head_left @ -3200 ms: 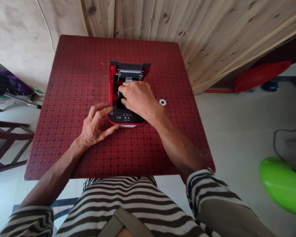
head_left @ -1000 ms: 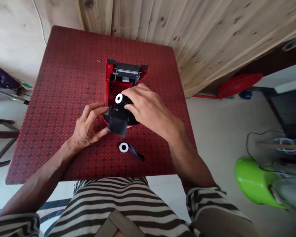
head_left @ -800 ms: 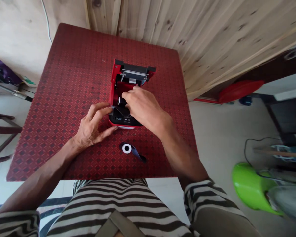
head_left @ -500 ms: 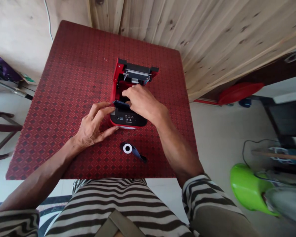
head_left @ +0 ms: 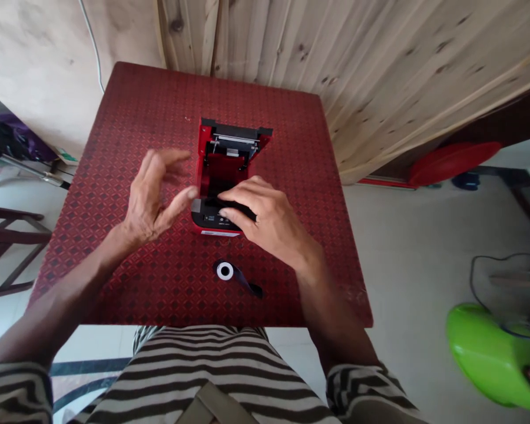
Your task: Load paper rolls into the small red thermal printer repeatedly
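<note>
A small red and black label printer (head_left: 209, 221) stands on the table with its lid (head_left: 236, 131) raised, showing the red inner compartment. My right hand (head_left: 269, 221) is at the compartment's front edge, over the black button panel. Its thumb and fingers close around something dark there, which I cannot make out. Just left of the printer, my left hand (head_left: 152, 197) is raised with fingers apart, holding nothing and slightly blurred. In front of the printer lies a small roll (head_left: 225, 271) with a white core and a loose dark tail trailing right.
A patterned red cloth covers the table (head_left: 136, 118). Behind it rises a plank wall (head_left: 269, 41). At left stands a dark wooden chair (head_left: 11, 235). On the floor at right are a green plastic tub (head_left: 486, 353) and a red round object (head_left: 454, 162).
My left hand has let go of the printer's front left corner and lifted away. My right hand has come out of the compartment toward the front panel.
</note>
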A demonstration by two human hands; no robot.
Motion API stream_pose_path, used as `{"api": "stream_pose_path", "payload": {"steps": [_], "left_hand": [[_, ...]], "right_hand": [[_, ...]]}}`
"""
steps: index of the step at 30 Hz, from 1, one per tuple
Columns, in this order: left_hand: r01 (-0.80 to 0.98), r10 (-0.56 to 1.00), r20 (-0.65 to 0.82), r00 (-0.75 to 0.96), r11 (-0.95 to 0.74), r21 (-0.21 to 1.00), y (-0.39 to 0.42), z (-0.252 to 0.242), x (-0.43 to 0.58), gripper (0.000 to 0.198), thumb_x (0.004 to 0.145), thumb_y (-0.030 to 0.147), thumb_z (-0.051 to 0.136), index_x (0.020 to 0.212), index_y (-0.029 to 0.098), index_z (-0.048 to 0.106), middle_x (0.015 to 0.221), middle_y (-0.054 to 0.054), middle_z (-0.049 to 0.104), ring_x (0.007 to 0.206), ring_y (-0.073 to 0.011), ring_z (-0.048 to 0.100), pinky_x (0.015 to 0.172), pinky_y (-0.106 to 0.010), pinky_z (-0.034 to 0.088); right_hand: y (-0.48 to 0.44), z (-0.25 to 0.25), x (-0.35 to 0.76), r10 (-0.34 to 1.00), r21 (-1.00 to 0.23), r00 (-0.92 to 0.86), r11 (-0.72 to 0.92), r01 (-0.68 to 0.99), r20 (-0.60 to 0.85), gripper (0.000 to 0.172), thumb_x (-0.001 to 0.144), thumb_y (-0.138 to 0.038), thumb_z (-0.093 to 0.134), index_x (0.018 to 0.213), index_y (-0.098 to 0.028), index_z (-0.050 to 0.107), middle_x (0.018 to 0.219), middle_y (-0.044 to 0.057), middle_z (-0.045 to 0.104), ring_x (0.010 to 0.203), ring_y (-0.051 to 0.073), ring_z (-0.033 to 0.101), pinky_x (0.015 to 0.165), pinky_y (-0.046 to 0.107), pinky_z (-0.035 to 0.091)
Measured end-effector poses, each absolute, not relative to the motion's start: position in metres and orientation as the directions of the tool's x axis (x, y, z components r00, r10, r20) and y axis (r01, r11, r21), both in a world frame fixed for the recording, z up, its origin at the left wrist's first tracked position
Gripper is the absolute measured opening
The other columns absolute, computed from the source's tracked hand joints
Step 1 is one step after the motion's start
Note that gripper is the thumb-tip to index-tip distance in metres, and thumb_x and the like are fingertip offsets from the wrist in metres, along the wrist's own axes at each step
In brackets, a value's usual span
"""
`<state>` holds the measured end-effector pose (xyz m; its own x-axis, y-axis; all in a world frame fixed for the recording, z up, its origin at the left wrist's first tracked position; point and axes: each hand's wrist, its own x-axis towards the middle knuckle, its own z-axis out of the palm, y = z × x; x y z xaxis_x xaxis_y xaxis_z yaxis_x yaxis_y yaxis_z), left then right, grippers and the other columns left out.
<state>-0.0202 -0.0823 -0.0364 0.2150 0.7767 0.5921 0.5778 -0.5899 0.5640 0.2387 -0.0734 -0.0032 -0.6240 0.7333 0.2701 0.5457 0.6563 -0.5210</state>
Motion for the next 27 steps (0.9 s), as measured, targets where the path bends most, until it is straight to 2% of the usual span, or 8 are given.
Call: {"api": "stream_pose_path", "payload": {"steps": [3,6,8,11,14,17,22,27], "left_hand": [[0.653,0.735,0.634,0.239,-0.605,0.456,-0.039,-0.013,-0.015,0.067,0.104,0.068,0.059,0.149,0.019,0.055,0.143,-0.017,0.061,0.123,-0.0262,0.065,0.101,-0.044,0.063],[0.651,0.794,0.528,0.302,-0.576,0.495,-0.006,-0.006,-0.008,0.075,0.105,0.077,0.048,0.15,0.017,0.053,0.147,-0.015,0.062,0.132,-0.0252,0.062,0.117,-0.048,0.055],[0.629,0.817,0.472,0.33,-0.564,0.535,-0.004,-0.008,-0.005,0.074,0.106,0.078,0.045,0.148,0.017,0.055,0.139,-0.012,0.068,0.125,-0.0225,0.067,0.114,-0.044,0.056],[0.627,0.814,0.461,0.354,-0.573,0.529,-0.027,-0.012,-0.006,0.054,0.112,0.066,0.042,0.135,0.023,0.066,0.125,-0.008,0.074,0.117,-0.0219,0.072,0.108,-0.04,0.059],[0.588,0.768,0.463,0.442,-0.638,0.497,-0.058,-0.019,-0.011,0.046,0.113,0.056,0.046,0.136,0.023,0.069,0.133,-0.01,0.072,0.13,-0.0243,0.069,0.117,-0.043,0.056],[0.561,0.734,0.469,0.492,-0.679,0.474,-0.074,-0.033,-0.018,0.051,0.111,0.057,0.051,0.148,0.025,0.064,0.15,-0.013,0.063,0.147,-0.0296,0.059,0.126,-0.051,0.05],[0.538,0.688,0.475,0.549,-0.726,0.429,-0.076,-0.053,-0.024,0.068,0.099,0.072,0.063,0.154,0.031,0.06,0.156,-0.014,0.056,0.152,-0.0383,0.053,0.126,-0.064,0.048],[0.556,0.655,0.491,0.574,-0.752,0.353,-0.077,-0.057,-0.025,0.079,0.094,0.078,0.066,0.159,0.034,0.051,0.157,-0.015,0.055,0.154,-0.0392,0.049,0.126,-0.065,0.047]], "right_hand": [[-0.077,-0.02,0.232,0.702,-0.423,-0.575,0.712,0.56,0.421,0.024,0.109,-0.019,0.057,0.103,-0.019,0.08,0.099,0.008,0.08,0.098,0.024,0.067,0.094,0.042,0.058],[-0.084,-0.028,0.229,0.653,-0.308,-0.527,0.739,0.599,0.543,0.025,0.107,-0.012,0.058,0.099,-0.018,0.08,0.096,0.008,0.077,0.094,0.024,0.064,0.087,0.04,0.057],[-0.09,-0.03,0.229,0.639,-0.259,-0.501,0.731,0.631,0.584,0.025,0.106,-0.008,0.059,0.101,-0.018,0.081,0.096,0.008,0.076,0.094,0.024,0.062,0.084,0.039,0.056],[-0.096,-0.031,0.23,0.623,-0.223,-0.496,0.731,0.645,0.605,0.023,0.106,-0.008,0.059,0.107,-0.018,0.08,0.094,0.007,0.075,0.091,0.023,0.061,0.082,0.039,0.056],[-0.099,-0.034,0.229,0.596,-0.18,-0.499,0.736,0.652,0.629,0.021,0.106,-0.009,0.059,0.109,-0.015,0.08,0.093,0.007,0.075,0.09,0.023,0.061,0.081,0.039,0.055],[-0.099,-0.036,0.228,0.593,-0.151,-0.497,0.725,0.672,0.634,0.021,0.107,-0.011,0.059,0.11,-0.015,0.079,0.093,0.007,0.076,0.09,0.023,0.061,0.08,0.039,0.055],[-0.1,-0.036,0.227,0.606,-0.157,-0.493,0.716,0.681,0.624,0.023,0.108,-0.011,0.057,0.107,-0.017,0.079,0.093,0.007,0.076,0.089,0.023,0.062,0.079,0.039,0.055],[-0.102,-0.034,0.226,0.615,-0.161,-0.487,0.708,0.688,0.62,0.02,0.107,-0.012,0.058,0.104,-0.017,0.078,0.094,0.007,0.076,0.09,0.023,0.062,0.08,0.039,0.055]]}}
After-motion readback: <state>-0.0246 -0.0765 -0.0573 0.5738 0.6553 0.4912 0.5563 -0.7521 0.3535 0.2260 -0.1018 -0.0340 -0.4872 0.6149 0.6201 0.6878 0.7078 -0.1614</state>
